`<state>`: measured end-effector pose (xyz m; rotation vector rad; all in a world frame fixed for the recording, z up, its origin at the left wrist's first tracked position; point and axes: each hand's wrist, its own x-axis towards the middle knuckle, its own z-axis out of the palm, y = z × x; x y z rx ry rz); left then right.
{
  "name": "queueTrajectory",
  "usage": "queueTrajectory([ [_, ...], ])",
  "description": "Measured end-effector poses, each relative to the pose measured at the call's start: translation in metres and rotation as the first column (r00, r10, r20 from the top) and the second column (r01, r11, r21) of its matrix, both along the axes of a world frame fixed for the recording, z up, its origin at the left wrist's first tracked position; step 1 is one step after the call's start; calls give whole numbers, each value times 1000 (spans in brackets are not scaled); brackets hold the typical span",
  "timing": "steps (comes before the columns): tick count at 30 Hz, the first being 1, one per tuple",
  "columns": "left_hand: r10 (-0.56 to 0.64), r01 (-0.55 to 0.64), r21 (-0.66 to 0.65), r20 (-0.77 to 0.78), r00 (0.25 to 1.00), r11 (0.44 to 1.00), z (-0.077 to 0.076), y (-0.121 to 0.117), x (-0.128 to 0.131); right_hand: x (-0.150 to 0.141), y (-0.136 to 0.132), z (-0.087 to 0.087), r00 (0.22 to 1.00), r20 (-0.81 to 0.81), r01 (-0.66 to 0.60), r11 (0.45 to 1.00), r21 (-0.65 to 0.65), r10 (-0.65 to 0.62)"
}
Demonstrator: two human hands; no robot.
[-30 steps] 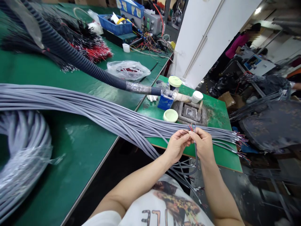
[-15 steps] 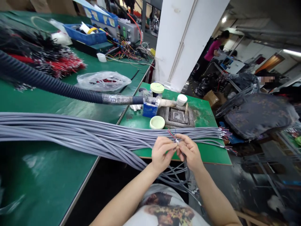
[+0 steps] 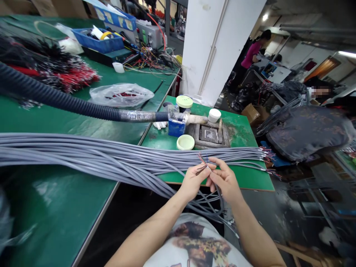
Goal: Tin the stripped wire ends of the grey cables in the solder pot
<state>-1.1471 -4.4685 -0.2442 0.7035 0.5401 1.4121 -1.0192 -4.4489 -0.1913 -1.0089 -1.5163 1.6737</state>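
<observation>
My left hand [image 3: 193, 182] and my right hand [image 3: 224, 180] meet in front of me above the near edge of a small green workbench [image 3: 247, 139]. Between them is the end of a grey sheathed cable [image 3: 207, 167], with thin coloured wires [image 3: 202, 160] fanning out of it. My left thumb and forefinger pinch these wires, and my right fingertips hold the cable end. The cable runs down past my right hand. It belongs to a long bundle of grey cables [image 3: 83, 157] lying across both benches.
Loose cable ends hang below the bench edge. Beyond the bundle stand a black corrugated hose [image 3: 69, 105], a blue box [image 3: 176, 128], pale jars, and a metal-framed tray [image 3: 208, 134]. Further back lie red-and-black wires, a plastic bag, and a blue bin. A co-worker stands at back right.
The view has swung, shifting the benches left. My hands have moved slightly apart and lower, and the thin wires now show more clearly between my left fingers.
</observation>
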Motion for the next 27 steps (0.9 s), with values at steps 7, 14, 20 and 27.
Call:
queueTrajectory([
  [7,21,-14,42,-178,984,999,4,-2,-4,20,32,21,941,336,-112,920,375,-23],
  [14,-100,110,73,-138,985,991,3,-10,1,-7,29,27,980,195,-79,984,158,47],
  [20,-31,44,60,-197,980,997,2,-10,-7,-19,39,19,990,-79,128,983,131,-118],
  [27,-119,120,47,-35,992,992,-5,-16,-11,-1,61,18,924,-328,223,974,49,-195],
])
